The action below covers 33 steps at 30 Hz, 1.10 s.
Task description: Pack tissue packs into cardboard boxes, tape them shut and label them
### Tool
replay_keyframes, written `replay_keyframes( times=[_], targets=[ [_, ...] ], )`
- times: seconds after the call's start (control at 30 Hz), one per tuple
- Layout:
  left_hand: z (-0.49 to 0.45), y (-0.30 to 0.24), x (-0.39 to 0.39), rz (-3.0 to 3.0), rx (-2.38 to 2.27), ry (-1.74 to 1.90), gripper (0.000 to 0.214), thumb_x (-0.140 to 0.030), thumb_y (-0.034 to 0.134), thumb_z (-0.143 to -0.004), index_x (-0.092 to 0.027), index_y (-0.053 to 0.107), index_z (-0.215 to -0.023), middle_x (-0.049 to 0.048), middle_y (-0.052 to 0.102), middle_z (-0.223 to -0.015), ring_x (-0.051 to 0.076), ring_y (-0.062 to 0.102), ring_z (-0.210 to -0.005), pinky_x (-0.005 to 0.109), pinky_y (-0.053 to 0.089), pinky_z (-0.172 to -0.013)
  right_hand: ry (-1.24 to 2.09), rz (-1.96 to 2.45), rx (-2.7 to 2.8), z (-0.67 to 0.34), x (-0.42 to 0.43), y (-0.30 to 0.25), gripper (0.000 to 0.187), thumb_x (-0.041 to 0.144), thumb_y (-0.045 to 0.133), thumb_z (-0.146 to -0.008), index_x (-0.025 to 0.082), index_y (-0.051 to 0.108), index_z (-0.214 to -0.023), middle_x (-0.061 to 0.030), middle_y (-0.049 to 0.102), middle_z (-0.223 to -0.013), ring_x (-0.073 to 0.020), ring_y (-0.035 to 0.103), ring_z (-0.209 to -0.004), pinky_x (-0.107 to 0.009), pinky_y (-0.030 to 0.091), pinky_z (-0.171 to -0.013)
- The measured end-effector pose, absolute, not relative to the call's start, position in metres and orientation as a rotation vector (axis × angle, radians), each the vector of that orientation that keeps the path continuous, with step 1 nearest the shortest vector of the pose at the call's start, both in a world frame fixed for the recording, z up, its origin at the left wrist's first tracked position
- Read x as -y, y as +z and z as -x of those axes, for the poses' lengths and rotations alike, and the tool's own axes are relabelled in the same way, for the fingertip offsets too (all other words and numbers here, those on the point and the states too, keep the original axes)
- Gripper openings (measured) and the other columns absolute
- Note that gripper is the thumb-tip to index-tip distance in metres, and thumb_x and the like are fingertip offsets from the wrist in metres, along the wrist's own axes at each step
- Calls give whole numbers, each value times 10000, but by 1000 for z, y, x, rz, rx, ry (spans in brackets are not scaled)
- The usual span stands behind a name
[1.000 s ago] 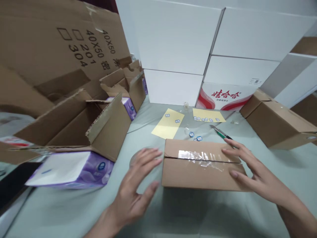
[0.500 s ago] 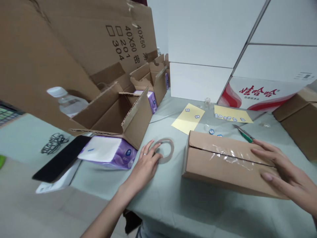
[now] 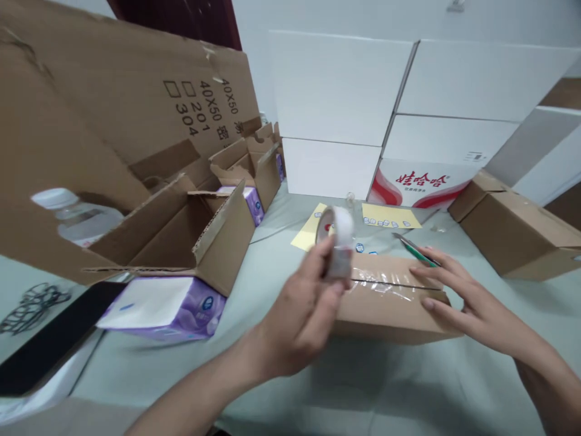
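My left hand (image 3: 302,303) is closed around a roll of clear tape (image 3: 342,242), lifted above the table and slightly blurred. Behind and below the roll lies a closed cardboard box (image 3: 381,309), with shiny tape strips across its top seam. On the right part of that box rests my right hand (image 3: 467,300), fingers apart, thumb and fingertips touching the top. A green-handled tool with a pointed metal blade (image 3: 415,249) lies by its forefinger, at the box's far edge; its kind is unclear.
Yellow sheets (image 3: 391,216) with small stickers lie behind the box. Leftward are an open carton (image 3: 231,242), a purple tissue pack (image 3: 181,309), a plastic bottle (image 3: 79,215) and a black phone (image 3: 49,345). White cartons (image 3: 331,169) line the back; a brown box (image 3: 512,224) stands right.
My left hand has picked up the tape roll from the table and brought it up and right, near the box. My right hand stays on the box. The view has shifted.
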<state>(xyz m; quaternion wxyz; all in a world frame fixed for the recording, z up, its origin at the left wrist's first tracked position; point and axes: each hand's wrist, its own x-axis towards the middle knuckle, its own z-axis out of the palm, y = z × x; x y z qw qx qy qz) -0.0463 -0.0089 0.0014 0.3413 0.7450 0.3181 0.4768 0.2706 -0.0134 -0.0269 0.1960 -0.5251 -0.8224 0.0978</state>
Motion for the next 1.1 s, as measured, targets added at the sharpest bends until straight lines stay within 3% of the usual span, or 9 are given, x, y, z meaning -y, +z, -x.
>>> replay_keyframes(
  times=[0.07, 0.2, 0.3, 0.4, 0.6, 0.73, 0.9, 1.0, 1.1],
  targets=[
    [24, 2, -3, -2192, -825, 1062, 463, -183, 401, -958, -128, 408, -1417, 158, 657, -1121, 254, 619, -1057, 414, 502, -977, 138, 1363, 2359, -262, 14, -20, 320, 425, 575, -944, 327, 597, -1248, -94, 408, -1562, -372, 341, -1462, -602, 480, -1037],
    [-4, -13, -22, -2310, -900, 829, 528, -212, 368, -956, -77, 372, -1466, 234, 563, -1383, 349, 531, -1294, 542, 447, -1078, -85, 1151, 2214, -237, 13, -5, 359, 289, 579, -955, 239, 525, -1306, -142, 647, -1291, -283, 603, -1230, -492, 537, -998],
    [-7, -19, -25, -2283, -940, 798, 540, -246, 373, -971, -99, 347, -1490, 226, 518, -1445, 347, 522, -1323, 549, 453, -1080, -172, 1026, 2086, -219, 6, 2, 378, 264, 617, -939, 199, 520, -1299, -148, 678, -1203, -253, 644, -1140, -414, 560, -950],
    [-4, -16, -22, -2296, -918, 801, 536, -241, 362, -975, -93, 350, -1490, 209, 544, -1427, 328, 550, -1298, 518, 472, -1072, -191, 927, 2063, -207, -4, 5, 362, 250, 650, -920, 191, 541, -1260, -151, 675, -1179, -266, 629, -1153, -430, 547, -957],
    [-1, -18, -22, -2336, -851, 825, 515, -230, 376, -979, -105, 369, -1478, 196, 537, -1440, 310, 523, -1333, 495, 450, -1105, -171, 827, 1999, -199, -16, 6, 115, 115, 620, -911, 214, 616, -970, -98, 675, -1031, -221, 659, -975, -377, 557, -827],
    [-2, -20, -22, -2386, -806, 998, 426, -215, 428, -966, -160, 469, -1386, 166, 608, -1318, 280, 568, -1241, 459, 479, -1051, -256, 826, 1984, -196, -15, 6, 146, 75, 553, -923, 219, 574, -914, -86, 657, -995, -214, 638, -941, -366, 539, -787],
    [-1, -13, -20, -2215, -1132, 1319, 150, -298, 617, -859, -186, 563, -943, 82, 594, -970, 234, 575, -926, 381, 487, -846, -187, 996, 1829, -197, -21, 10, 126, 142, 502, -966, 231, 517, -878, -66, 625, -900, -202, 610, -885, -354, 518, -753],
    [2, -8, -20, -2140, -1160, 1014, 265, -392, 497, -926, -208, 478, -736, 25, 561, -763, 196, 525, -739, 348, 433, -753, -132, 1050, 1690, -199, -25, 14, 115, 206, 516, -973, 235, 525, -861, -54, 601, -874, -197, 590, -847, -341, 515, -708],
    [4, -6, -21, -2061, -1058, 919, 491, -555, 305, -983, -203, 523, -720, 65, 601, -788, 235, 556, -827, 389, 428, -823, -110, 1024, 1619, -196, -25, 18, 95, 219, 521, -974, 235, 531, -881, -46, 582, -875, -192, 578, -837, -328, 513, -678]
  ],
)
